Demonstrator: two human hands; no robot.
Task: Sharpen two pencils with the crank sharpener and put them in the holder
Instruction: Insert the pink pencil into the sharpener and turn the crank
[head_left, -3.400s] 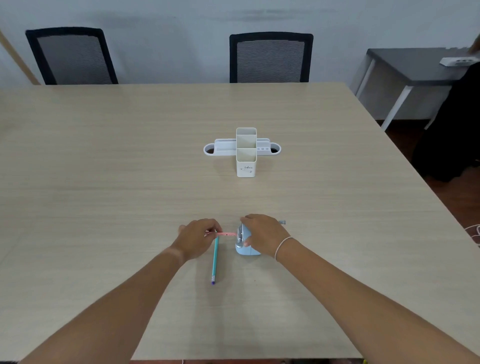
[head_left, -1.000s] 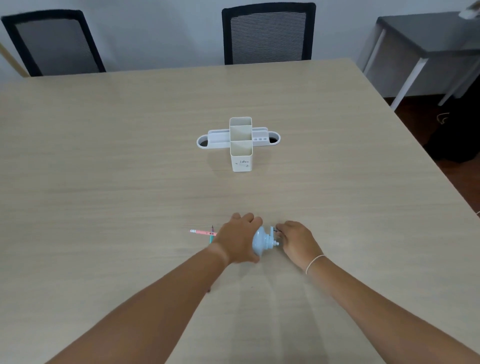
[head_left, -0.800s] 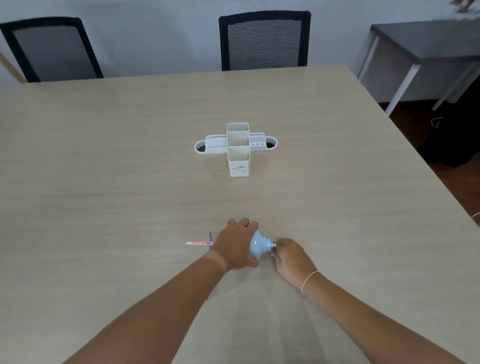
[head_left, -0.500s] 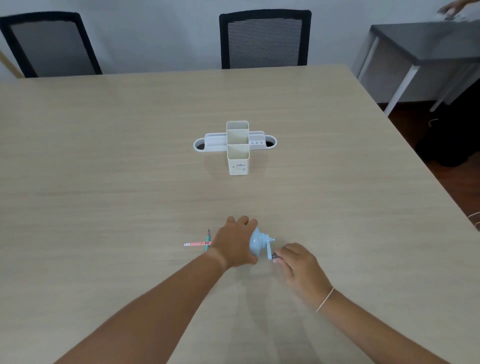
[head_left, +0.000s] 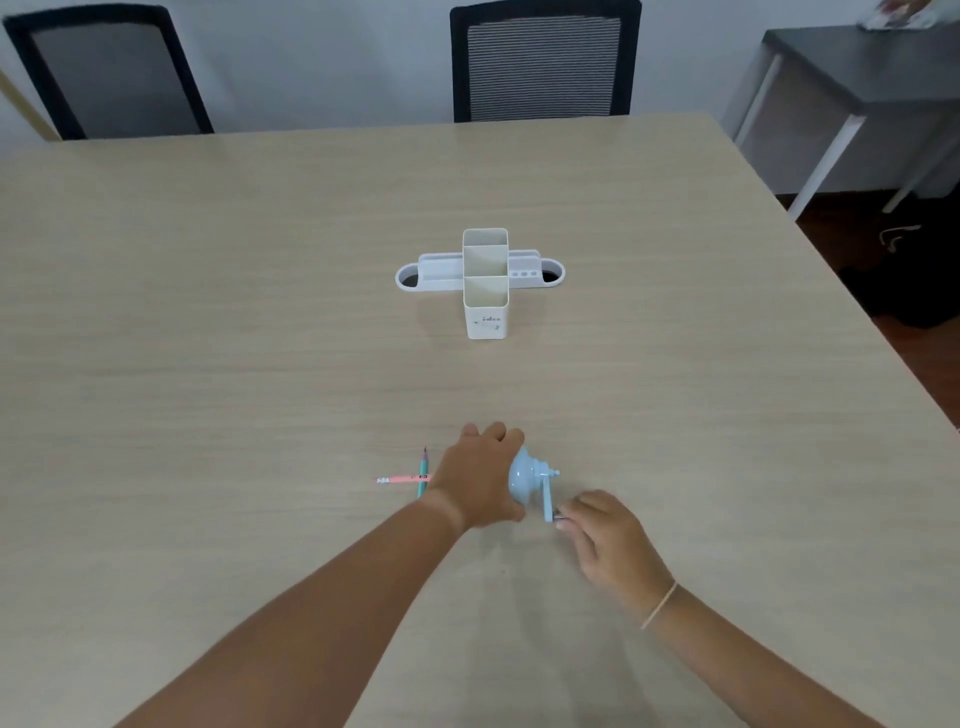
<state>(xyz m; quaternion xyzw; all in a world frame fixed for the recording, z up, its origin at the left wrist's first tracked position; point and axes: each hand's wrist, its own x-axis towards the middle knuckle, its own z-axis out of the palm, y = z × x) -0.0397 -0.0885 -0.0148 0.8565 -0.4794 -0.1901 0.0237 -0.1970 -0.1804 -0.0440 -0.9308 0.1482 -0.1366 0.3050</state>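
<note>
Right hand (head_left: 613, 540): I see its fingertips pinched on the knob at the end of the crank (head_left: 548, 500), which points down toward 6 o'clock.
Left hand (head_left: 480, 478): wrapped over the pale blue sharpener (head_left: 522, 478), pressing it to the table (head_left: 208, 338).
Pink pencil (head_left: 402, 479): sticks out at 9 o'clock from under my left hand, lying level; I cannot tell how far it goes into the sharpener.
Green pencil (head_left: 423, 470): lies on the table crossing the pink one, tip toward 12 o'clock.
Holder (head_left: 485, 306): white, upright, well apart at 12 o'clock from the sharpener, with no pencils showing in its cups.
Chairs (head_left: 543, 62): two, beyond the far edge.
</note>
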